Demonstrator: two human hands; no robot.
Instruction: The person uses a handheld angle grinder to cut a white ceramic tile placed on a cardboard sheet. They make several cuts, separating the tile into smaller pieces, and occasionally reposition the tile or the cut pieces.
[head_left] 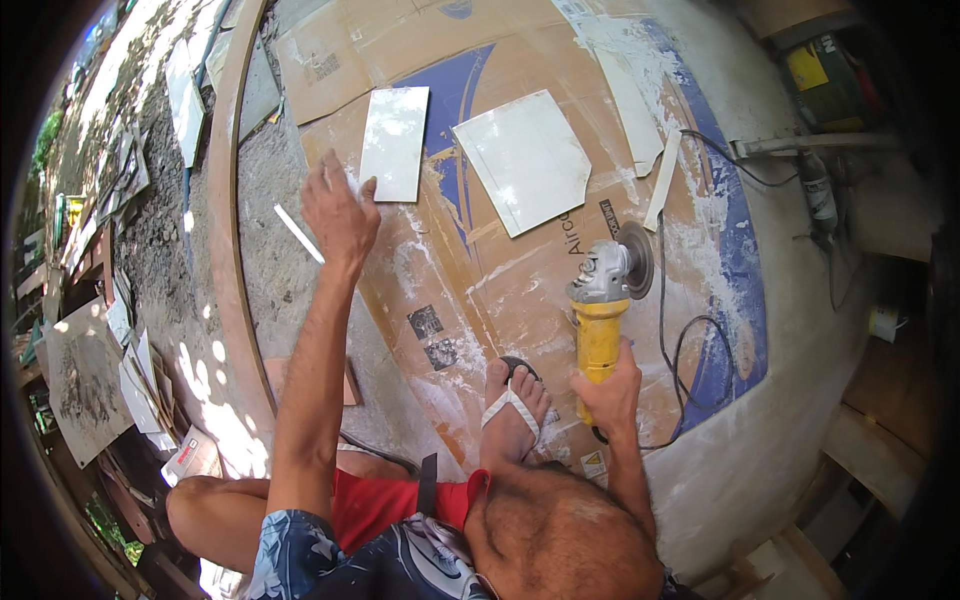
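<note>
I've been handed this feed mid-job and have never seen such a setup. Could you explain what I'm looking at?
It's one picture, from a fisheye camera worn on a person's head, looking down; the lens bends straight edges. No robot here: the two bare hands are that person's. The right hand grips a yellow angle grinder with a dark disc. The left hand is open beside a rectangular white tile; I can't tell whether it touches. A larger angular white tile also lies on the flattened cardboard.
</note>
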